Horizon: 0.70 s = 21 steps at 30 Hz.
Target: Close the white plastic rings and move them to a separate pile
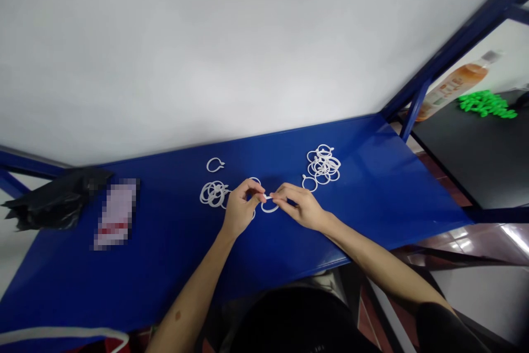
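Between my two hands is a white plastic ring, its loop hanging toward me over the blue tabletop. My left hand pinches the top of this ring from the left. From the right, my right hand pinches the same spot with thumb and fingertips. Partly behind my left hand lies a pile of white rings, some of them hidden by the hand. A single open ring with a gap on its right side lies farther back. Right of my hands is another heap of white rings with small tabs.
The blue table runs along a white wall. A black plastic bag and a blurred pink-and-white packet lie on its left. Beyond the blue frame at right, a dark surface holds a bottle and bright green pieces.
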### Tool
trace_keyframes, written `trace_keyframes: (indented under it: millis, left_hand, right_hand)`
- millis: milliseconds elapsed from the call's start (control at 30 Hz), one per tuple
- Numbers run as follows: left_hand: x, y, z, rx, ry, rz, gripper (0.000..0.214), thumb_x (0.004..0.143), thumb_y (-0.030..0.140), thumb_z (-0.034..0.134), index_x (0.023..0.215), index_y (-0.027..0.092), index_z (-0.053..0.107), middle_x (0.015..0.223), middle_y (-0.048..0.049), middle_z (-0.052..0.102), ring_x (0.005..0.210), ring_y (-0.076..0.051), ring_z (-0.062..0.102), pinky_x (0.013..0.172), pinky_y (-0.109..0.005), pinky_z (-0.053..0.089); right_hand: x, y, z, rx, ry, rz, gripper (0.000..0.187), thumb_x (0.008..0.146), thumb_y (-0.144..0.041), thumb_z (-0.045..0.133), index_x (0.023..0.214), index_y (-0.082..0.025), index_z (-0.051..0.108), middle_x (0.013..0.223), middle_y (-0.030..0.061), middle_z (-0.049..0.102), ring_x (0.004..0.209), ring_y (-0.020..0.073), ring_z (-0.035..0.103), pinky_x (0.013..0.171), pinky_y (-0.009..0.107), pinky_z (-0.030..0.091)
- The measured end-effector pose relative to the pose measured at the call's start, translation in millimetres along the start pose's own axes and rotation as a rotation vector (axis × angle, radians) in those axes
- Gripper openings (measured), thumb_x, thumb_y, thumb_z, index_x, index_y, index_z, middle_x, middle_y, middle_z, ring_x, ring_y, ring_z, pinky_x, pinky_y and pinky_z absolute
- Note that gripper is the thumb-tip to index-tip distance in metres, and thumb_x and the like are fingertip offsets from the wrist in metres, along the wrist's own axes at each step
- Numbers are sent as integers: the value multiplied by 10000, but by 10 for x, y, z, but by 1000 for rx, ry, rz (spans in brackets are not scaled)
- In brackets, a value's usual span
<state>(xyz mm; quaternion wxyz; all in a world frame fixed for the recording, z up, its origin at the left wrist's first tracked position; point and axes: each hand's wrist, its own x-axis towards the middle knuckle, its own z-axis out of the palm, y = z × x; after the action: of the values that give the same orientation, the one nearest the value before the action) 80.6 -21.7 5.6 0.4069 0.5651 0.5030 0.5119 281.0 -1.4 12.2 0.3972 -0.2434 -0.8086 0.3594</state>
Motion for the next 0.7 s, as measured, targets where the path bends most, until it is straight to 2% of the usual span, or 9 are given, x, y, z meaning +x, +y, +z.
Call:
trace_keyframes:
  millis: [133, 267, 400, 533, 700]
  left_hand:
    - [28, 42, -19, 219, -34, 109, 196, 889, 399, 696, 848, 210, 663, 764, 2, 664, 687, -140, 587, 686, -282, 484]
    - [65, 58, -84, 705, 0, 229, 173, 919, 340, 648, 1026, 212, 692, 975, -63, 699, 935, -234, 606, 877, -400, 486]
    - [61, -31, -161, 1130, 24, 131, 290, 915, 255, 581, 1174, 171, 683, 1146, -139, 670, 1079, -346, 565, 915, -499, 435]
    - [57, -98, -192, 1187, -13, 70, 238, 942, 289, 542, 1090, 193, 702, 1109, -121, 695, 1066, -352, 564, 899, -495, 405]
    - [59, -99, -187, 1166, 15, 75, 150, 921, 261, 574, 1010, 204, 680, 1058, -98, 713, 1009, -332, 568, 860, -469, 385]
  right_hand:
    - [22, 34, -47, -105, 8, -22, 139, 1020, -210, 526, 1088, -185, 645, 985, 78, 687, 888, 166, 666, 780, 314, 569]
    - [60, 176, -245, -391, 175, 57, 182, 1025, -222, 511, 1107, -190, 670, 1038, 98, 671, 935, 191, 666, 828, 350, 574]
    - [22, 393, -607, -711, 381, 207, 218, 1015, -235, 507, 1091, -179, 704, 995, 106, 659, 829, 201, 637, 743, 349, 559]
    - [-32, 545, -864, -900, 457, 329, 194, 976, -230, 556, 1066, -169, 717, 917, 97, 670, 807, 223, 585, 760, 373, 522]
    - [-34, 589, -903, -967, 445, 343, 186, 964, -285, 580, 921, -172, 722, 891, 111, 665, 834, 248, 527, 774, 398, 483]
